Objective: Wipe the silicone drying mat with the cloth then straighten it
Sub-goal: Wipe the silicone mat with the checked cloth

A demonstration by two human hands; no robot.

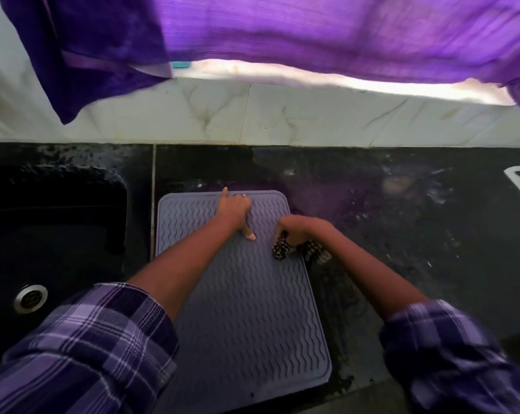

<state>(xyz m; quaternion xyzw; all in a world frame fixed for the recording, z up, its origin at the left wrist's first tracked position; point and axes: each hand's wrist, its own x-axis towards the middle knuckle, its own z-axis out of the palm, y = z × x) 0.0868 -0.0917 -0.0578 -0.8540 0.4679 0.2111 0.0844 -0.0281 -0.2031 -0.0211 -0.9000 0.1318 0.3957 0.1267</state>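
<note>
- Left hand spread, pressing mat near far edge.
- Right hand clenched on cloth at mat's right edge.
- Mat on counter, sink left; bare counter right.

Left hand spread flat; right hand fisted, gripping.

Home kitchen, sink, black counter
</note>
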